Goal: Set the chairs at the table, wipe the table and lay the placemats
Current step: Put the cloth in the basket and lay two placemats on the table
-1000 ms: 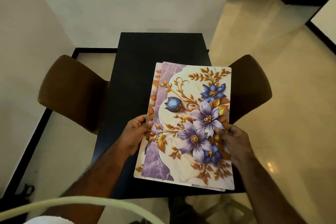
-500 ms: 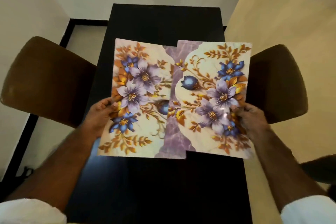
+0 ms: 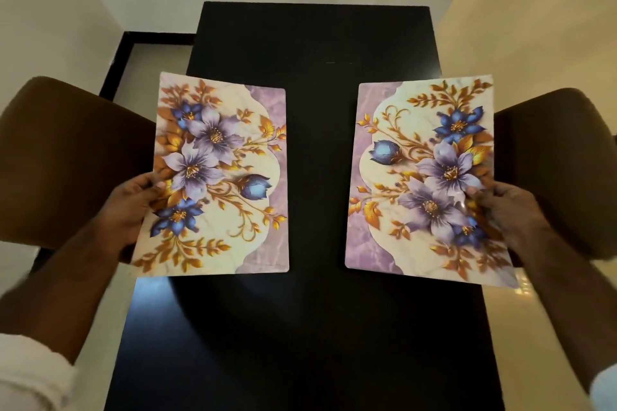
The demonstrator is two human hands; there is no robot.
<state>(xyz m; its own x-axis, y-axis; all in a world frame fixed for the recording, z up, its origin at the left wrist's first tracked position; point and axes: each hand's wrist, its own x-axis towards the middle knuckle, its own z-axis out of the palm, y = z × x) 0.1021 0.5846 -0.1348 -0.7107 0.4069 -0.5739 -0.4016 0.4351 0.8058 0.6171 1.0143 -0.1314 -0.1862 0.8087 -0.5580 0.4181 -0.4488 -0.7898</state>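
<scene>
Two floral placemats with purple and blue flowers and gold leaves are over the black table (image 3: 317,43). My left hand (image 3: 133,207) pinches the outer edge of the left placemat (image 3: 227,183), thumb on top. My right hand (image 3: 504,210) pinches the outer edge of the right placemat (image 3: 410,183). A strip of bare tabletop shows between the two mats. A brown chair (image 3: 63,160) stands at the table's left side and another brown chair (image 3: 561,163) at its right side. I cannot tell whether the mats lie flat on the table or hover just above it.
White walls close in at the back and left. A black skirting line (image 3: 140,40) runs along the floor at the left. Cream tiled floor (image 3: 534,27) opens to the right of the table.
The two mats were stacked, then fanned apart; now they are fully separated, left mat moved left and right mat moved right, each in one hand.
</scene>
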